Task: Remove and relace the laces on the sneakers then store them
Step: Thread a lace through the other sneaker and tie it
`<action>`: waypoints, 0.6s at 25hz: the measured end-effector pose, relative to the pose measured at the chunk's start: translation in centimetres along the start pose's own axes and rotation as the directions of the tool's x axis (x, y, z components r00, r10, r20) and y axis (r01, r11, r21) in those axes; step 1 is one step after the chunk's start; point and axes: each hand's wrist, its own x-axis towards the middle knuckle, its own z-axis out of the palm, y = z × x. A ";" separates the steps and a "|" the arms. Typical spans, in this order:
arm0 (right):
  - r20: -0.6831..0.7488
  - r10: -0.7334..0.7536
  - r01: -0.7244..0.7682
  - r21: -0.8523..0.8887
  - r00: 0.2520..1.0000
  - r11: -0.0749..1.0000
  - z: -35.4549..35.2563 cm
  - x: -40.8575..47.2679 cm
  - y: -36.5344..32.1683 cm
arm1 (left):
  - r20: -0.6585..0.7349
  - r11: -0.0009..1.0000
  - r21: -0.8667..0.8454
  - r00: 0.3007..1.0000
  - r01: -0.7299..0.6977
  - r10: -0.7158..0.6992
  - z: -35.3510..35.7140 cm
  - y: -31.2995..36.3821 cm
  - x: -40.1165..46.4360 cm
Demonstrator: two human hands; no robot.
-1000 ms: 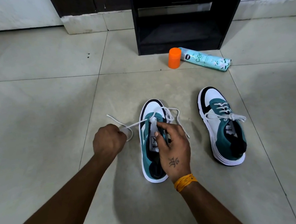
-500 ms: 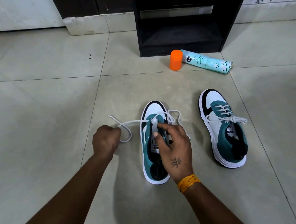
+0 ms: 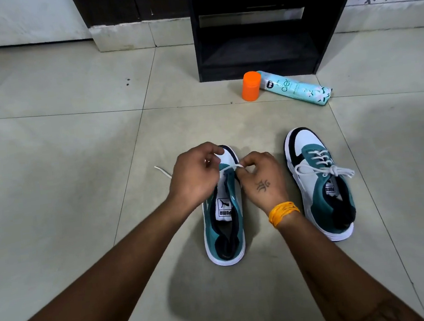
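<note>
Two teal, white and black sneakers stand on the tiled floor, toes pointing away from me. The left sneaker (image 3: pixel 224 227) has its white lace (image 3: pixel 228 168) pulled across the front of the tongue. My left hand (image 3: pixel 194 175) and my right hand (image 3: pixel 261 178) meet over its toe end, each pinching the lace between thumb and fingers. A loose lace end (image 3: pixel 162 171) trails on the floor left of my left hand. The right sneaker (image 3: pixel 320 183) is laced and tied in a bow.
A black shelf unit (image 3: pixel 254 25) stands against the back wall. In front of it an orange cap (image 3: pixel 251 86) stands upright beside a teal spray can (image 3: pixel 295 90) lying on the floor. Bare tiles stretch to the left.
My left hand moved right from beside the sneaker to above its toe. My right hand left the tongue and now pinches the lace. The loop of lace on the left has shortened.
</note>
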 end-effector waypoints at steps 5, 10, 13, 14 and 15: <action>0.045 0.029 -0.044 0.383 0.999 0.923 -1.7 -0.7 -1.8 | 0.254 0.998 -0.024 0.965 -0.062 0.066 0.0 1.9 -0.3; 0.059 0.059 -0.082 0.545 0.996 0.834 -3.8 -1.8 -2.9 | 0.029 1.000 -0.011 1.000 0.009 -0.009 -1.8 -0.3 0.6; 0.096 0.082 -0.122 0.569 0.992 0.813 -4.5 -2.3 -2.7 | -0.103 0.976 0.068 0.975 0.206 -0.198 -3.1 -2.4 0.5; 0.109 0.081 -0.129 0.562 0.991 0.817 -4.4 -2.5 -2.7 | -0.117 0.971 0.134 0.976 0.199 -0.184 -3.2 -2.4 0.0; 0.121 0.070 -0.126 0.557 0.990 0.821 -4.2 -2.6 -2.9 | -0.108 0.974 0.182 0.988 0.132 -0.113 -3.1 -2.0 -0.6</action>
